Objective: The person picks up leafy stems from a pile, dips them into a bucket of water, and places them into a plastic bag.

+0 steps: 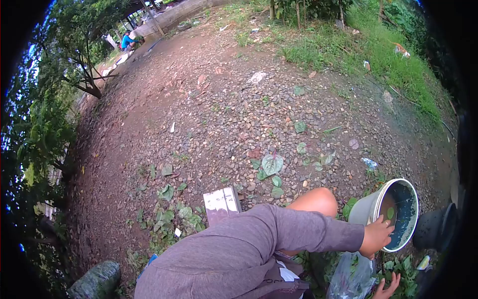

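Note:
My left hand (377, 237), at the end of a grey-purple sleeve (308, 229), is closed over the near rim of a pale bucket (359, 211), with fingers curled inside. The bucket is tilted; brownish water (388, 202) and a green leaf (390, 213) show in it. Lower down, my right hand (387, 289) is partly cut off by the frame's bottom edge, fingers apart beside a heap of green leaves (406, 274). Between the sleeve and this heap lies a clear plastic bag (348, 279) with leaves inside.
A dark container (433, 229) stands right of the bucket. Loose leaves (272, 164) lie on the pebbly ground (224, 129). Near my arm sits a white-topped block (219, 199). A person in blue (127, 41) crouches far off at upper left; trees (84, 60) line the left.

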Action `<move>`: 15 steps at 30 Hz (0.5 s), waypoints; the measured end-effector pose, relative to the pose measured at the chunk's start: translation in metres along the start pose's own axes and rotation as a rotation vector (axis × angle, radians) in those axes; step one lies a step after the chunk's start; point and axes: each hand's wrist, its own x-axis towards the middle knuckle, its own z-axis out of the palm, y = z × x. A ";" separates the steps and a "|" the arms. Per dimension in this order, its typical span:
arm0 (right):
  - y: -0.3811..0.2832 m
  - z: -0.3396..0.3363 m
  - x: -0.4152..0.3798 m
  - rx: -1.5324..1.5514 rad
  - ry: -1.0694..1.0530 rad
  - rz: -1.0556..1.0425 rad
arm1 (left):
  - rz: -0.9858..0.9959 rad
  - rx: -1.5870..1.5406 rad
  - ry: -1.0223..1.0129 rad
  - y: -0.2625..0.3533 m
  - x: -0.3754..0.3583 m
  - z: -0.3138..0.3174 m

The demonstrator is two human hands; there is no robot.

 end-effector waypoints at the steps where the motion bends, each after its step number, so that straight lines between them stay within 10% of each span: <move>1: 0.010 0.002 -0.004 0.082 0.011 0.041 | 0.002 -0.001 -0.002 0.001 0.002 0.003; 15: 0.035 -0.008 -0.028 -0.150 -0.033 0.033 | 0.049 0.046 -0.048 0.007 0.005 0.010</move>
